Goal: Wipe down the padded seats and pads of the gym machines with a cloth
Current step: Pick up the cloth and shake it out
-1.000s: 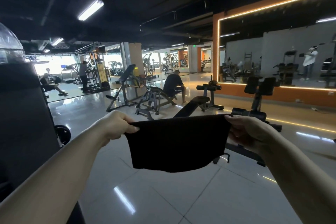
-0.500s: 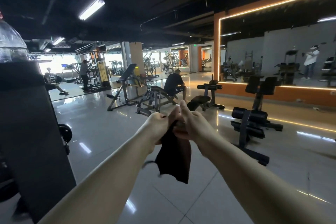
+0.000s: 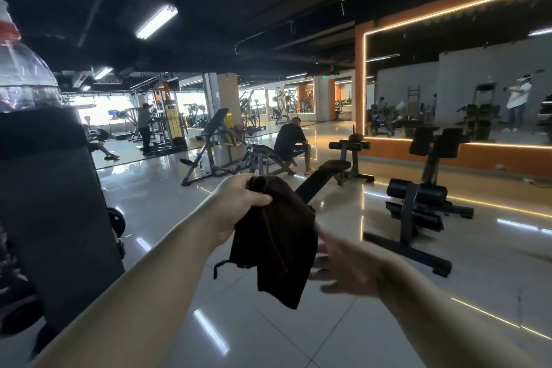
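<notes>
L hand (image 3: 239, 203) grips bunched dark cloth (image 3: 277, 242) at top, rest hanging free over tiled floor (image 3: 239, 323). R hand (image 3: 346, 266) blurred, fingers spread, just beside cloth's R edge. Dark padded upright (image 3: 53, 203) close on L; roller-pad machine (image 3: 418, 206) ahead-R, open floor btwn.

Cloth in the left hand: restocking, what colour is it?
Dark brown cloth, plain, head view.

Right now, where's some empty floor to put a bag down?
Bare tile floor lies under the hanging cloth, between the tall dark pad and the roller-pad machine. Farther back, benches crowd together.
</notes>
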A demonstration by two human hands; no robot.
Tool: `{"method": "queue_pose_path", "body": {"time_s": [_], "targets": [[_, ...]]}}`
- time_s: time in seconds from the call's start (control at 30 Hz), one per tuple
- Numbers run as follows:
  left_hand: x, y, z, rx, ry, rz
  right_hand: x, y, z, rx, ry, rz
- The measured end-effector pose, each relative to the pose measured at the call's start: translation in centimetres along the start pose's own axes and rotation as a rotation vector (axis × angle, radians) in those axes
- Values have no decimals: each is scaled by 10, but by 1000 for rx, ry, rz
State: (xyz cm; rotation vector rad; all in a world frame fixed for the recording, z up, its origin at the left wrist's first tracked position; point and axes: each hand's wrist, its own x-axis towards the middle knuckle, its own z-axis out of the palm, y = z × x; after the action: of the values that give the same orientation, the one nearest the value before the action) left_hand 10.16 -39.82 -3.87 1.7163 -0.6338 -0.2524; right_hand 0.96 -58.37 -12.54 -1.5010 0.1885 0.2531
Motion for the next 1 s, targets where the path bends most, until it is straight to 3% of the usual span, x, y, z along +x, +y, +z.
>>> {"method": "queue_pose_path", "body": {"time_s": [0.1,0.17,0.23,0.33,0.4,0.53,0.63,0.9,1.0], "targets": [[3,-8,-13,-168,25,-90,3,-1,18,192,-96,-265],[0,-23,-18,-366,27,-293,6,-12,29,304,-91,-374],[-9,-46,-16,-504,-40,-512,10,-21,36,337,4,-359],[-24,-56,-15,-559,-121,-570,18,-25,39,271,105,-274],[-26,-48,-25,-527,-86,-472,16,-32,36,224,64,-297],[-26,-10,-50,-412,-13,-13,3,-61,28,248,-59,-558],[-32,8,-55,-290,31,184,0,-75,31,209,-72,-641],[-41,16,-71,-26,45,179,-19,-103,36,-88,-203,-656],[-57,38,-80,-29,3,185,-29,-121,40,-209,-185,-645]]}}
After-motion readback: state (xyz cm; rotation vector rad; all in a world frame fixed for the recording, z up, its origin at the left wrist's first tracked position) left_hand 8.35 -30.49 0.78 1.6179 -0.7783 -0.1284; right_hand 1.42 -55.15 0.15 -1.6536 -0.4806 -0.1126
